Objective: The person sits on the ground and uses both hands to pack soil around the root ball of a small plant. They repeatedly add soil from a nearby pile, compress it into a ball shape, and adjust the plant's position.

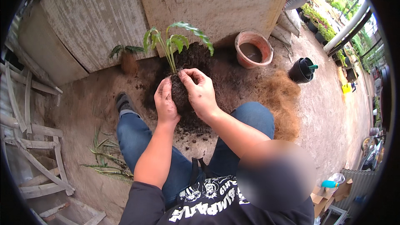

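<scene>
A green leafy plant (171,57) with wavy-edged leaves stands upright between my hands, its dark soil-covered root ball (180,92) below the stems. My left hand (165,101) cups the root ball from the left. From the right, my right hand (200,93) holds its top, thumb and fingertips pinched near the stem base. Both hands are smeared with soil. Behind and beneath them, loose dark soil (195,54) is heaped on the ground. Part of the root ball is hidden by my fingers.
A muddy red bucket (243,61) holds brown liquid. Nearby are stacked black pots (298,72) and brown coir fibre (282,106). A small plant in a brown fibre-wrapped ball (129,64) leans by the boards (103,15). Long cut leaves (107,153) and a wooden frame (37,143) lie left.
</scene>
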{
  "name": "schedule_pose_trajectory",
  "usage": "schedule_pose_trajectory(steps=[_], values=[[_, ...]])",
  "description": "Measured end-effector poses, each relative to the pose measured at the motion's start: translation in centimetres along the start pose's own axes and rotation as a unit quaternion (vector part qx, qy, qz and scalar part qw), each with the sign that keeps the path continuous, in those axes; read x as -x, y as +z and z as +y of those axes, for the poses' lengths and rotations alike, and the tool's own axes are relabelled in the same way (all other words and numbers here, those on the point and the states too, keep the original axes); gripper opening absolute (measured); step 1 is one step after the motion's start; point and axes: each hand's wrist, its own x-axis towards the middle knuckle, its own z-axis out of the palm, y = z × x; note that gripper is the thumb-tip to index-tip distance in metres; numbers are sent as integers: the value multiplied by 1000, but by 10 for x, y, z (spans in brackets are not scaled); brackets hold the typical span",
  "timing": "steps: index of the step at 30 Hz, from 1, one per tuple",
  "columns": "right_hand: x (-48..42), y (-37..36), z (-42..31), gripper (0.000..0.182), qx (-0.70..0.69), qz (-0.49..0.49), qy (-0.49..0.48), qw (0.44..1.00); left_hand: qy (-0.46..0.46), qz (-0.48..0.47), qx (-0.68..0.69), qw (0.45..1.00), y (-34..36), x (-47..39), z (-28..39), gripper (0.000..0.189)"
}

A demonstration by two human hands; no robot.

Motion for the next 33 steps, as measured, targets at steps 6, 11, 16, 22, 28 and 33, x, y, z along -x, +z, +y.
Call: schedule_pose_trajectory(steps=[6, 11, 16, 22, 28, 33], values=[[1, -1, -6, 21, 36, -7, 15, 999, -30, 38, 28, 998, 6, 5, 3, 27], [1, -3, -8, 23, 64, -2, 5, 998, -46, 8, 59, 997, 6, 8, 6, 23], [6, -3, -12, 21, 84, 11, -6, 996, -42, 6, 52, 998, 11, 13, 7, 30], [9, -3, -20, 20, 76, 23, -3, 997, -40, -2, 59, 997, 19, 15, 12, 26], [3, -6, -8, 22, 65, 21, 11, 998, -48, 16, 55, 997, 13, 12, 7, 24], [2, -7, -8, 24, 5, 4, 28, 1000, -67, 20, 76, 995, 10, 7, 6, 29]])
